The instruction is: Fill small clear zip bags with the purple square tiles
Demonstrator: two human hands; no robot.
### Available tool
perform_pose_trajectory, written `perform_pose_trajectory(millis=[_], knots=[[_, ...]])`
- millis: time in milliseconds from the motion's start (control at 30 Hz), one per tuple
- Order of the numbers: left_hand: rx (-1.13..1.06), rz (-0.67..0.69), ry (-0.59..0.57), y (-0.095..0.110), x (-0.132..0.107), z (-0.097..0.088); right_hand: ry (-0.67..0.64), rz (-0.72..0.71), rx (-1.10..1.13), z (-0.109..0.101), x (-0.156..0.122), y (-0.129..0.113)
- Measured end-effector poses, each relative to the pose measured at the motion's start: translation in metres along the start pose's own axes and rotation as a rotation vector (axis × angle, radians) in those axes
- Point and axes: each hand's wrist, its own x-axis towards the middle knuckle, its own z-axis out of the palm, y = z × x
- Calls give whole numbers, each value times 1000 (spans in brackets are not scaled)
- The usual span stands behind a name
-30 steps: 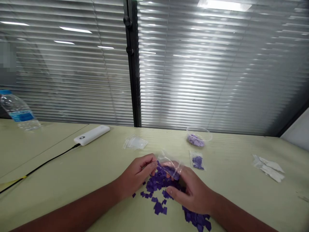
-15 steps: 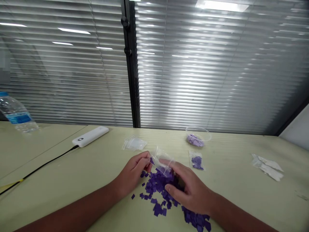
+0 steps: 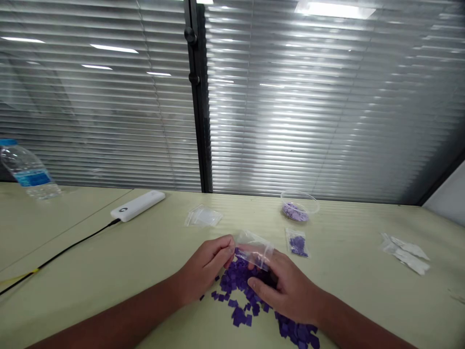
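My left hand (image 3: 210, 259) is closed, pinching one end of a small clear plastic bag (image 3: 257, 247). A little purple shows at the bag's end beside those fingertips. My right hand (image 3: 286, 288) has its thumb spread away from its fingers. The bag lies across these fingers and partly covers them. Below both hands is a loose pile of small dark purple paper squares (image 3: 240, 278). More purple squares (image 3: 298, 333) lie under my right wrist.
A filled purple bag (image 3: 298, 245) and a clear round tub (image 3: 296, 212) with lilac pieces stand behind my right hand. Flat clear bags (image 3: 204, 216) lie behind my left. Left are a white power bank (image 3: 138, 206) with cable and a bottle (image 3: 32, 177); right, white scraps (image 3: 409, 253).
The bag has swung flatter and to the right across my right fingers. My left hand has shifted slightly right and down with it, while my right hand has barely moved.
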Motion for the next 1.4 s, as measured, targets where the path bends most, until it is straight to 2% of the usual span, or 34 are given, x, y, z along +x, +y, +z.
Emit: perform_pose_trajectory(millis=[167, 267, 400, 500, 700, 867, 1033, 1233, 1333, 1400], knots=[[-49, -71, 68, -5, 6, -2, 29, 74, -21, 2, -4, 5], [-71, -58, 110, -3, 6, -4, 43, 94, -41, 3, -8, 8], [-86, -16, 110, 5, 4, -3, 158, 98, -47, 6, -13, 11], [-91, -35, 90, 10, 2, -2, 218, 40, -62, 7, -15, 13], [-36, 84, 75, 12, -2, 2, 141, -116, -225, 5, -8, 8], [-24, 95, 106, 12, -2, 3, 17, -55, -285, 5, -2, 4], [-15, 43, 108, 11, -1, 1, 96, -2, -231, 7, -5, 7], [37, 89, 71, 13, -4, 2, 140, 47, -159, 9, -11, 11], [79, 115, 77, 12, -4, 3, 187, 8, -123, 9, -13, 10], [90, 128, 87, 10, -4, 3, 163, -56, -128, 8, -12, 9]])
